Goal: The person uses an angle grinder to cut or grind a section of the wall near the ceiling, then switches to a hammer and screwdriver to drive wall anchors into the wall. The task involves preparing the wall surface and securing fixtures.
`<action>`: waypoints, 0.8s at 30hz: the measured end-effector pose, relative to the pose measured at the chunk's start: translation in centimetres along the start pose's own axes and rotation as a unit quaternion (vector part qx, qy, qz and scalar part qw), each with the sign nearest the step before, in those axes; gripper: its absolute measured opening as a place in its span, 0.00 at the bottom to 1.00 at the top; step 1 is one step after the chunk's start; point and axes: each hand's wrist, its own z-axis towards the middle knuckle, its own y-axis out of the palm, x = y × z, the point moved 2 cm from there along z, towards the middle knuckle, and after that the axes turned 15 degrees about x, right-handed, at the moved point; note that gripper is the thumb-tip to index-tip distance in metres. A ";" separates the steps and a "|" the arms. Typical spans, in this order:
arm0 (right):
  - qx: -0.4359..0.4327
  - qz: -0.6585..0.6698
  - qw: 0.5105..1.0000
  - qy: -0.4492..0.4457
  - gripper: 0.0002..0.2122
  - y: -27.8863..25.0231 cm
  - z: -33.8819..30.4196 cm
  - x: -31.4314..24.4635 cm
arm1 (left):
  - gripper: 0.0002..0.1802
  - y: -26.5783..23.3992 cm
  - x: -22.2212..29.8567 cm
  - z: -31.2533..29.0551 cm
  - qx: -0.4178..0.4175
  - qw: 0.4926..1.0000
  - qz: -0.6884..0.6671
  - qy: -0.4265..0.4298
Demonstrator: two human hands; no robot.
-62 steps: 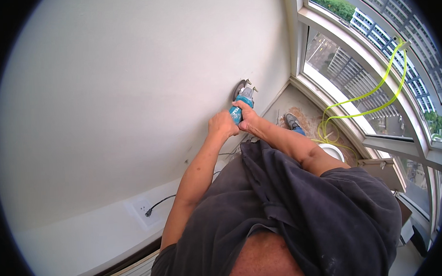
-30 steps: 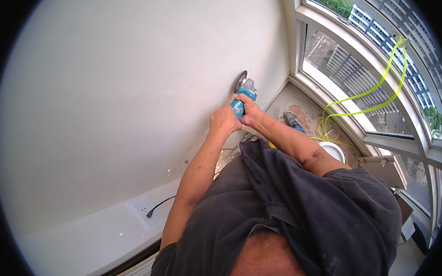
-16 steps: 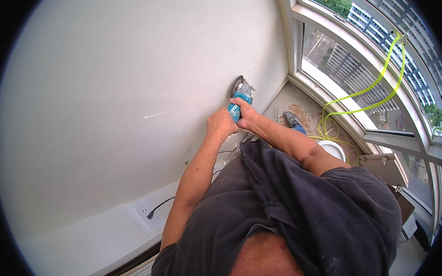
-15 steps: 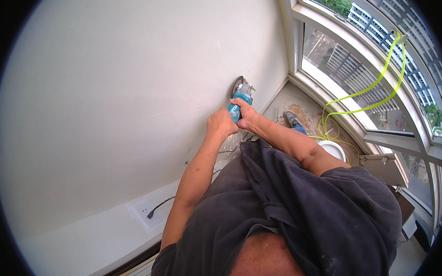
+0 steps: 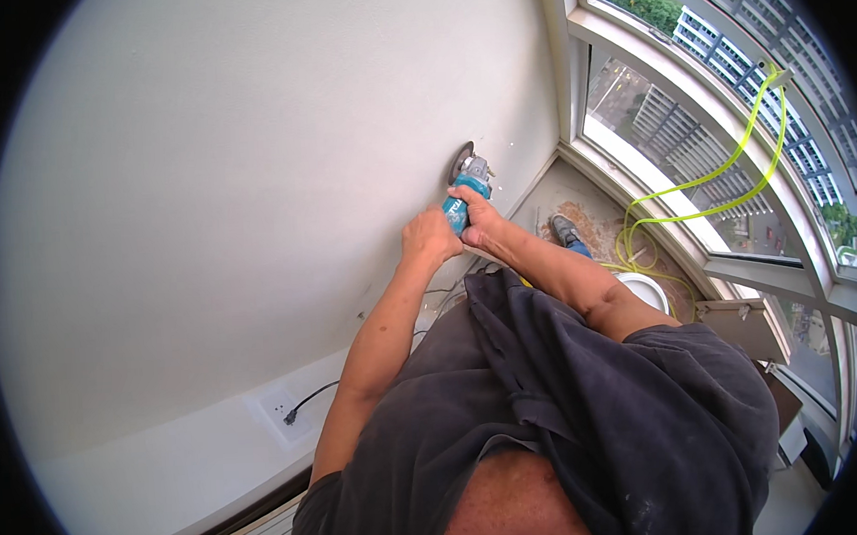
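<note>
Gripping a teal angle grinder (image 5: 456, 215) in both hands, a worker in a dark shirt (image 5: 597, 404) holds the tool by a pale wall (image 5: 253, 180), toward its far right corner. The left hand (image 5: 429, 237) curls its fingers around the rear end; the right hand (image 5: 480, 215) wraps the body farther forward, its fingertips partly hidden. Whether the dark disc (image 5: 460, 161) touches the wall cannot be told. At right, a lime-green cable (image 5: 786, 123) loops before the windows (image 5: 668, 61).

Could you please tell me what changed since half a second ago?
The teal grinder has shifted slightly up in view, and the bright streaks across the wall are gone. The left hand and right hand keep their grip; the black plug stayed put.
</note>
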 end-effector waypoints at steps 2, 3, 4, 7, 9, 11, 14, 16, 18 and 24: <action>0.022 -0.007 1.000 0.008 0.16 0.1 -0.8 0.2 | 0.28 0.4 -0.3 -0.1 -0.013 1.000 0.001 -0.001; 0.034 -0.012 0.999 0.013 0.16 0.1 -1.2 0.6 | 0.28 0.6 -0.6 -0.3 -0.020 1.000 0.001 -0.002; 0.040 -0.016 0.999 0.012 0.16 -0.2 -1.4 1.0 | 0.28 0.5 -0.7 -0.8 -0.028 1.000 -0.005 -0.005; 0.055 -0.027 0.998 0.023 0.16 -1.2 -1.2 2.2 | 0.27 0.6 -1.4 -2.1 -0.043 0.999 -0.024 -0.020; 0.061 -0.032 0.997 0.042 0.15 -2.6 0.4 2.5 | 0.27 1.8 -1.9 -2.5 -0.039 0.998 -0.041 -0.027; 0.068 -0.043 0.995 0.055 0.17 -3.0 0.5 2.5 | 0.27 2.9 -2.6 -2.7 -0.036 0.997 -0.059 -0.022; 0.087 -0.062 0.992 0.062 0.19 -3.2 0.3 2.3 | 0.27 4.2 -3.1 -2.3 -0.037 0.996 -0.074 -0.034; 0.095 -0.076 0.991 0.053 0.22 -3.4 0.6 2.0 | 0.26 4.7 -3.1 -2.1 -0.043 0.995 -0.079 -0.044; 0.107 -0.087 0.990 0.040 0.21 -3.7 1.5 1.8 | 0.26 4.8 -3.0 -1.9 -0.051 0.994 -0.083 -0.050; 0.096 -0.105 0.989 0.043 0.21 -3.8 3.1 1.1 | 0.26 4.4 -3.0 -1.0 -0.061 0.993 -0.091 -0.047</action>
